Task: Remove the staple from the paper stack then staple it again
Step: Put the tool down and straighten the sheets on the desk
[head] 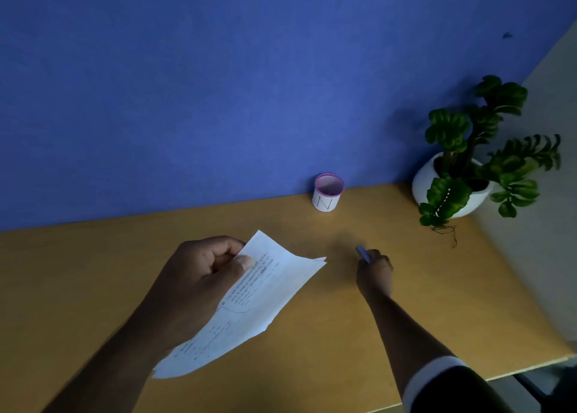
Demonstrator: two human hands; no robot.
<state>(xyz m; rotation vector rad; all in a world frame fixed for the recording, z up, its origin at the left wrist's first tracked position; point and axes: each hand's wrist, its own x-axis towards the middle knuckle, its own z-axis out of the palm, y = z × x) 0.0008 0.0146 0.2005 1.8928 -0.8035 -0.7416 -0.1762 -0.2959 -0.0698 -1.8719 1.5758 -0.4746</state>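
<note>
My left hand (206, 269) pinches a printed paper stack (265, 294) near its top corner and holds it tilted above the wooden desk (327, 350). The sheets hang down toward my left forearm. Right of the paper, my right hand (374, 272) is closed around a small grey-blue tool (362, 253), only the tip of which sticks out above the fingers. I cannot tell whether it is a stapler or a staple remover. A gap of bare desk separates the tool from the paper's right corner. No staple is visible.
A small white cup (326, 194) with a pink rim and the letter N stands at the back against the blue partition (218, 100). A potted plant (468, 163) in a white pot sits in the back right corner. The desk's edge (530, 366) runs at lower right.
</note>
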